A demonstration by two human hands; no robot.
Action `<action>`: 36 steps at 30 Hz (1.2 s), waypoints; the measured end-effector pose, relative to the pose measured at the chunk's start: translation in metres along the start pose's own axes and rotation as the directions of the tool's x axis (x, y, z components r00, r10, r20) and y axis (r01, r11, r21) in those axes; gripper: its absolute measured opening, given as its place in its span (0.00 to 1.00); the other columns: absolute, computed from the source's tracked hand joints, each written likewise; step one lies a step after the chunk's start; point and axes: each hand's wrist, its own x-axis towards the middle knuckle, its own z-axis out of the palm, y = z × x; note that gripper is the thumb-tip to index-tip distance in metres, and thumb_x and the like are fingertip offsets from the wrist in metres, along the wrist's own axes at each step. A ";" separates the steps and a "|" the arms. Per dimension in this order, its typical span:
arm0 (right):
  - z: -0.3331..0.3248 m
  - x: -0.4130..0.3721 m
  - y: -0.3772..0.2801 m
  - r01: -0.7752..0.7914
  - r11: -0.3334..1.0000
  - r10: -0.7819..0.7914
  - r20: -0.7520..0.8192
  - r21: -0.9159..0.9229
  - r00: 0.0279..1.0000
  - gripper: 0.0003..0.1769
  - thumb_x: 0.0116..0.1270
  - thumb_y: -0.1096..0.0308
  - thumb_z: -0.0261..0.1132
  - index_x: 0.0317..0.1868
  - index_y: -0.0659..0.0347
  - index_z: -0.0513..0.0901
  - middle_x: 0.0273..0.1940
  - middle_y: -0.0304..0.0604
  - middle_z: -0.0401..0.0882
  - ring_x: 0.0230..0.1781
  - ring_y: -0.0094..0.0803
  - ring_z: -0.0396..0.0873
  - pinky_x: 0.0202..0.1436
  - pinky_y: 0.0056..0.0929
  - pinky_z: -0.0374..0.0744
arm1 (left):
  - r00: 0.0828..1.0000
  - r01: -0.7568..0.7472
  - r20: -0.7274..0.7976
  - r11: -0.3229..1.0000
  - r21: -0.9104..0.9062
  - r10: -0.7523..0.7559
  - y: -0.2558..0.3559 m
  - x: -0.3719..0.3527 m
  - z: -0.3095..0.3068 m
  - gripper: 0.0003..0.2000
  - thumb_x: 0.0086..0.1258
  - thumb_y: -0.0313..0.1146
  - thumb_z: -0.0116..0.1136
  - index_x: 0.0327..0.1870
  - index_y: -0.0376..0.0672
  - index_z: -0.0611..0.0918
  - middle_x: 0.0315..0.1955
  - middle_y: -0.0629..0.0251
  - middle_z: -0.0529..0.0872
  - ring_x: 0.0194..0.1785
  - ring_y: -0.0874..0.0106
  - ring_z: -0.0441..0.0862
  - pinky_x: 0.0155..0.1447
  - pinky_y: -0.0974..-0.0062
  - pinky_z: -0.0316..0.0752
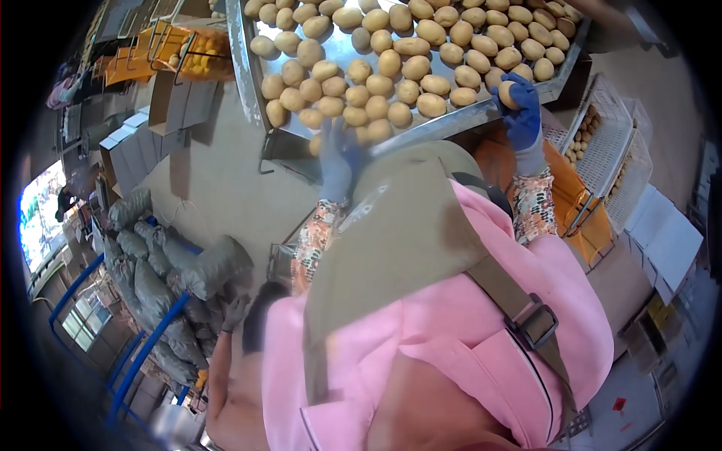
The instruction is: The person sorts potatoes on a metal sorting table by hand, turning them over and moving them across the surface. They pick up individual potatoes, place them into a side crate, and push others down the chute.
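Many potatoes (pixel 431 31) lie spread over a metal sorting tray (pixel 247 71) in front of me. My right hand (pixel 520 124), in a blue and grey glove, is closed round a potato (pixel 508 95) at the tray's right front rim. At the near left corner, my left hand (pixel 338 159), gloved the same way, is blurred by motion. Its fingers reach over the rim among the nearest potatoes (pixel 376 131), and a potato (pixel 315 144) shows beside them. Whether this hand grips any of them I cannot tell.
Orange bags (pixel 590 234) hang beside and below the tray at right, near white crates (pixel 613 113) of potatoes. At left stand cardboard boxes (pixel 169 101) and a blue-railed cart (pixel 162 323) of stuffed grey sacks (pixel 154 278), with another person's arm (pixel 220 368) there. Another person's arm (pixel 613 15) shows top right.
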 end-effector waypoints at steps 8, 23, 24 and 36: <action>0.020 0.002 0.031 0.571 0.331 -0.394 0.440 -0.751 0.807 0.21 0.59 0.71 0.73 0.52 0.57 0.76 0.49 0.46 0.79 0.53 0.35 0.78 0.56 0.32 0.78 | 0.992 -0.121 0.037 0.851 0.511 0.119 -0.025 -0.032 -0.025 0.28 0.65 0.39 0.57 0.67 0.45 0.70 0.59 0.43 0.75 0.61 0.45 0.72 0.60 0.53 0.69; -0.019 -0.007 0.061 0.333 0.800 -0.192 0.312 -0.499 0.931 0.14 0.64 0.66 0.62 0.48 0.64 0.79 0.45 0.45 0.80 0.48 0.40 0.79 0.54 0.35 0.77 | 0.949 -0.308 0.222 0.813 0.494 0.225 0.013 0.047 0.025 0.22 0.70 0.44 0.55 0.61 0.44 0.75 0.66 0.46 0.69 0.66 0.48 0.68 0.68 0.56 0.64; -0.032 -0.026 0.039 0.119 0.969 -0.092 0.132 -0.217 0.987 0.11 0.67 0.72 0.58 0.48 0.63 0.80 0.42 0.43 0.80 0.47 0.35 0.79 0.50 0.32 0.79 | 0.949 -0.302 0.256 0.757 0.579 0.183 0.016 0.032 0.022 0.23 0.70 0.47 0.54 0.63 0.46 0.74 0.68 0.47 0.66 0.68 0.49 0.66 0.69 0.55 0.61; -0.074 -0.003 0.015 -0.100 0.702 0.013 -0.127 -0.706 0.992 0.21 0.71 0.56 0.56 0.53 0.64 0.80 0.37 0.37 0.81 0.30 0.22 0.77 0.32 0.23 0.76 | 0.980 0.039 -0.193 0.899 0.435 0.051 -0.033 -0.034 -0.019 0.28 0.69 0.39 0.58 0.67 0.36 0.66 0.63 0.43 0.70 0.63 0.48 0.70 0.67 0.60 0.65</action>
